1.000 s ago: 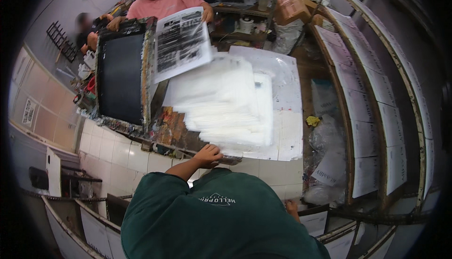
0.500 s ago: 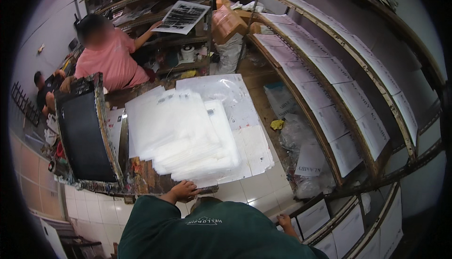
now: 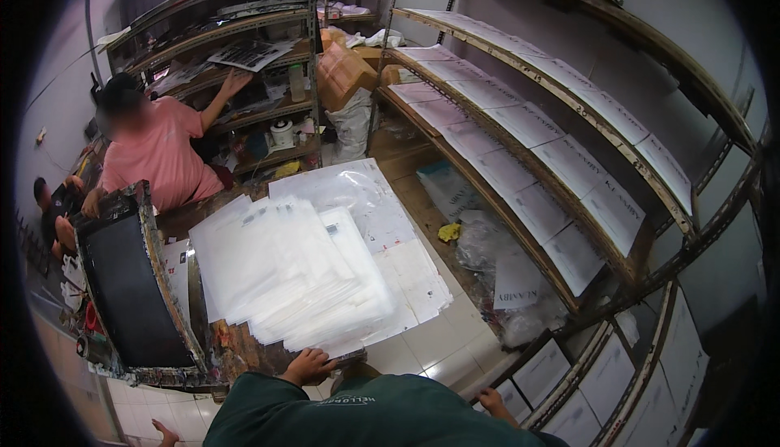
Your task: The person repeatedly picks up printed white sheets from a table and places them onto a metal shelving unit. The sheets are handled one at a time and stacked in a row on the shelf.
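My left hand (image 3: 309,366) lies open on the near edge of the worktable (image 3: 236,349), fingers stretched out, just below a loose pile of white translucent sheets (image 3: 276,276). Down to the right, my right hand (image 3: 492,403) is partly visible, its fingers curled at the edge of a low rack (image 3: 520,363). Under the pile is a larger pale board (image 3: 418,272). A dark framed printing screen (image 3: 130,280) stands tilted up at the table's left side.
On the far left, a co-worker in pink (image 3: 162,150) reaches toward a printed sheet (image 3: 253,54) on the back shelves. Racks (image 3: 520,179) of printed white sheets curve along the right. Plastic bags (image 3: 487,244) and a yellow crumpled thing (image 3: 448,232) lie below them.
The view has shifted, so the table appears lower and farther left. The co-worker has let go of the printed sheet, now on the shelf. My hands stay at the table and rack edges.
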Demonstrator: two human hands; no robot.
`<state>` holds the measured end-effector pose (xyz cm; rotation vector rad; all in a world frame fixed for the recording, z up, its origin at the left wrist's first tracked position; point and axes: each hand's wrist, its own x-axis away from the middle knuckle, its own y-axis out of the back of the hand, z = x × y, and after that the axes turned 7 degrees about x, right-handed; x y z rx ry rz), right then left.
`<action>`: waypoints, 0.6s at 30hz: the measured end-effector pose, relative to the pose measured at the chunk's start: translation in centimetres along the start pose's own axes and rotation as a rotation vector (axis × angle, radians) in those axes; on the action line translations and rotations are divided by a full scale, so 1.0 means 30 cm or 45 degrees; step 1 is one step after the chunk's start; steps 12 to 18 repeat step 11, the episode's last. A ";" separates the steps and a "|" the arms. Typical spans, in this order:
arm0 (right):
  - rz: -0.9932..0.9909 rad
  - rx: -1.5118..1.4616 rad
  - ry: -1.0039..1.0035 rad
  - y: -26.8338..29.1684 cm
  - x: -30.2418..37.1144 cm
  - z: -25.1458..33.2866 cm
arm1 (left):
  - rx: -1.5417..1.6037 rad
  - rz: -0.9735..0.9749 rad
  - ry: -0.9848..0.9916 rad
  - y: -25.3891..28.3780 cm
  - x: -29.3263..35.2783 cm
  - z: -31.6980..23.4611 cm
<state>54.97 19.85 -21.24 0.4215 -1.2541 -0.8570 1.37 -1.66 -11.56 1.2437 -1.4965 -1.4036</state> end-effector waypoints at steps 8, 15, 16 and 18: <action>-0.057 0.025 -0.002 0.007 0.010 0.020 | -0.025 -0.031 -0.027 -0.001 0.000 0.006; -0.062 -0.106 -0.052 -0.033 -0.030 0.003 | -0.168 -0.022 -0.071 0.016 -0.016 -0.003; -0.062 -0.106 -0.052 -0.033 -0.030 0.003 | -0.168 -0.022 -0.071 0.016 -0.016 -0.003; -0.062 -0.106 -0.052 -0.033 -0.030 0.003 | -0.168 -0.022 -0.071 0.016 -0.016 -0.003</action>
